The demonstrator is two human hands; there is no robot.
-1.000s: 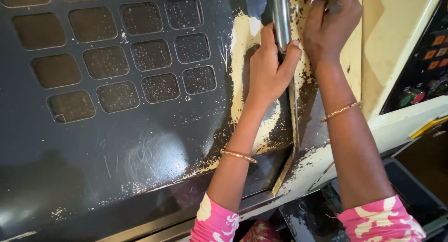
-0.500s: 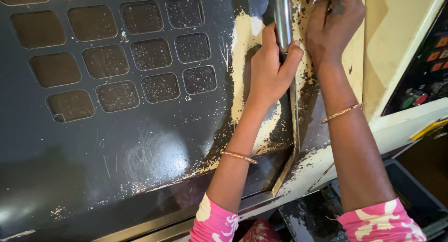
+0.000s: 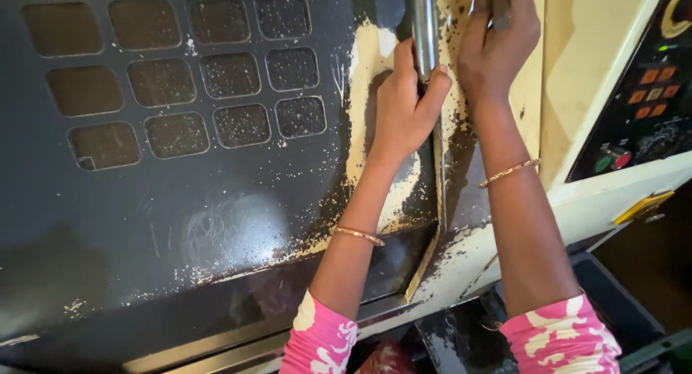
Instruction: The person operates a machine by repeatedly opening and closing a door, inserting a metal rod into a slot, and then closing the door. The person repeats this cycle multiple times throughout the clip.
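Both hands are gripping: the left hand (image 3: 404,111) clasping a steel handle (image 3: 424,28) on a grimy black machine door (image 3: 180,223), the right hand (image 3: 497,46) clutching a dark tool (image 3: 501,6) beside it, left of a control panel (image 3: 641,107).

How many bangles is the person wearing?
2: one thin gold bangle on the left forearm, one gold bangle on the right forearm. The pink sleeves may hide more.

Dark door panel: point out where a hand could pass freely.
Free: the smooth stretch of the dark panel below the grid of windows, left of the left hand. Crowded: the metal handle, where the left hand grips and the right hand sits close beside.
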